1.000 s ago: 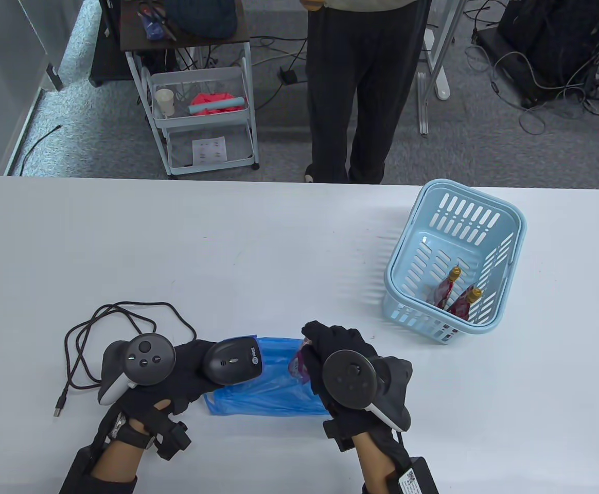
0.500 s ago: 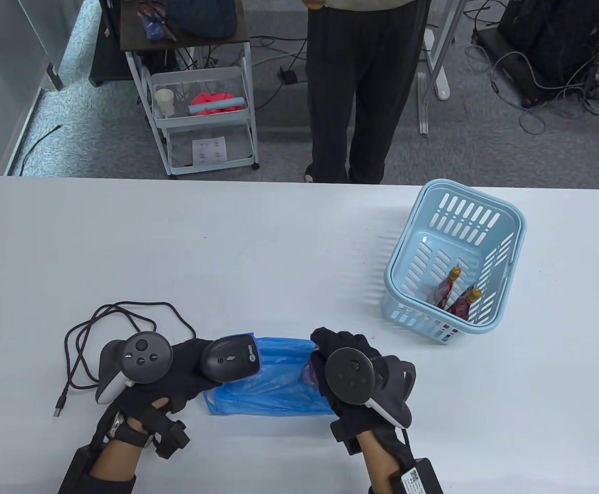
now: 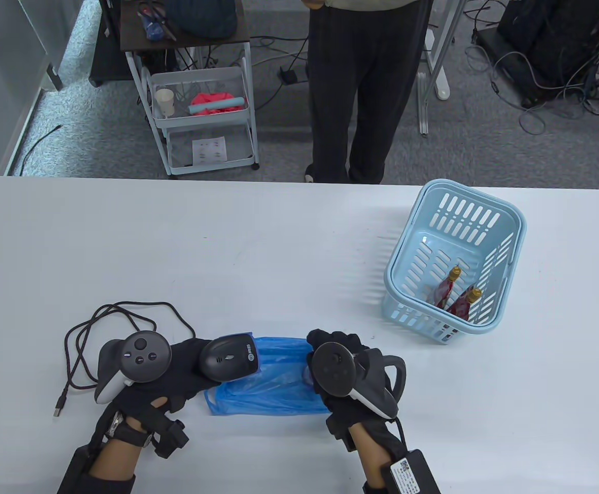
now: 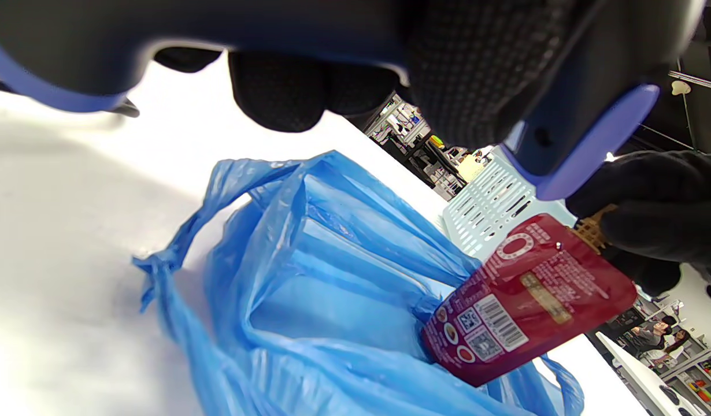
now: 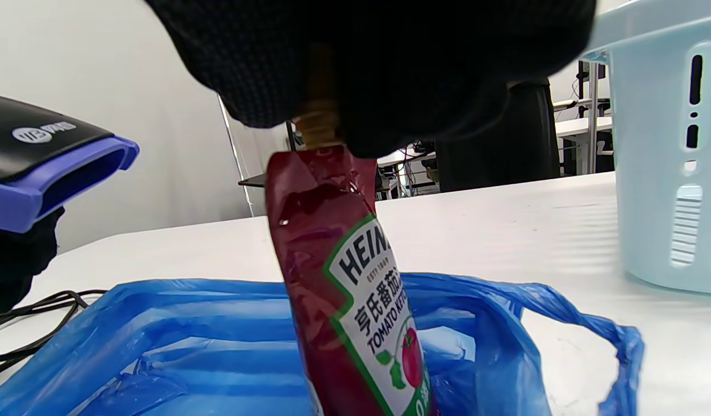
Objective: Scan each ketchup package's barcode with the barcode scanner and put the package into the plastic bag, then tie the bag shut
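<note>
Left hand: my left hand is wrapped round the barcode scanner, which sits over the left end of the plastic bag, its blue-edged nose turned toward the pouch.
Right hand: my right hand pinches the ketchup package by its gold spout, at the bag's right end.
Ketchup package: hangs upright, its lower end just inside the bag's mouth; barcode side faces the scanner.
Bag: lies flat and crumpled on the table, close to the table's near edge.
Cable: the scanner's cable loops left of the bag.
Basket: the basket, right of and beyond the bag and well apart from it, holds two more pouches.
Open room: bare tabletop beyond the bag.
</note>
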### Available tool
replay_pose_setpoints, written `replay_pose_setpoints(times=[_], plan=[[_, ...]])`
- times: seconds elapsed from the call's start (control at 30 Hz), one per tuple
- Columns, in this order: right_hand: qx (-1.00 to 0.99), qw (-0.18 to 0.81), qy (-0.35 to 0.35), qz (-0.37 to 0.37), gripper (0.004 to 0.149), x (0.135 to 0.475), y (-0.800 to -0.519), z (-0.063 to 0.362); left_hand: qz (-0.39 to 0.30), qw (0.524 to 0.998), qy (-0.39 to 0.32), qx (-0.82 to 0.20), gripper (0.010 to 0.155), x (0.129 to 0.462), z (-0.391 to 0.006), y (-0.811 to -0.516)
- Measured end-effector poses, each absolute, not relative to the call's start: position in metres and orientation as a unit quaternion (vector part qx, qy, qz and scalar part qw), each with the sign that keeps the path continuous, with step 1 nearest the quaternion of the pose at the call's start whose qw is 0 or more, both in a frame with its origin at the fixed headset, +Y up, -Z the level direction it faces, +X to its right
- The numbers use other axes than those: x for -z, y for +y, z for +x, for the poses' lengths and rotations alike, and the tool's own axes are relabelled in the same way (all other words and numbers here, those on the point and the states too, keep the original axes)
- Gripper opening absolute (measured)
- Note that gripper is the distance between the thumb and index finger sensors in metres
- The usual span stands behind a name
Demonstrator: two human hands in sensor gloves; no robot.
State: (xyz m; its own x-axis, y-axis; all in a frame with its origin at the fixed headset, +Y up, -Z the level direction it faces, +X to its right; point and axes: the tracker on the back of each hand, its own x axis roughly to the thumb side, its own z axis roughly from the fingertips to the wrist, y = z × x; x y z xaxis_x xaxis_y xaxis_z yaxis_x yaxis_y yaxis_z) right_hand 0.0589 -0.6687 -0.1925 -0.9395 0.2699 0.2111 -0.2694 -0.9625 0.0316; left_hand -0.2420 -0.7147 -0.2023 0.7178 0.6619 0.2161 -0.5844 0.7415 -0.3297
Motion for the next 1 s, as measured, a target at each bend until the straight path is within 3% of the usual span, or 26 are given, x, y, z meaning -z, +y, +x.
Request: replay_pose_setpoints(times=[1.0], plan=[[-0.982, 0.134, 0.038, 0.126, 0.051, 0.1962, -0.6642, 0.0599, -0.122, 0.919, -0.153, -0.342, 0.051, 0.2037, -0.2457, -0.7145]])
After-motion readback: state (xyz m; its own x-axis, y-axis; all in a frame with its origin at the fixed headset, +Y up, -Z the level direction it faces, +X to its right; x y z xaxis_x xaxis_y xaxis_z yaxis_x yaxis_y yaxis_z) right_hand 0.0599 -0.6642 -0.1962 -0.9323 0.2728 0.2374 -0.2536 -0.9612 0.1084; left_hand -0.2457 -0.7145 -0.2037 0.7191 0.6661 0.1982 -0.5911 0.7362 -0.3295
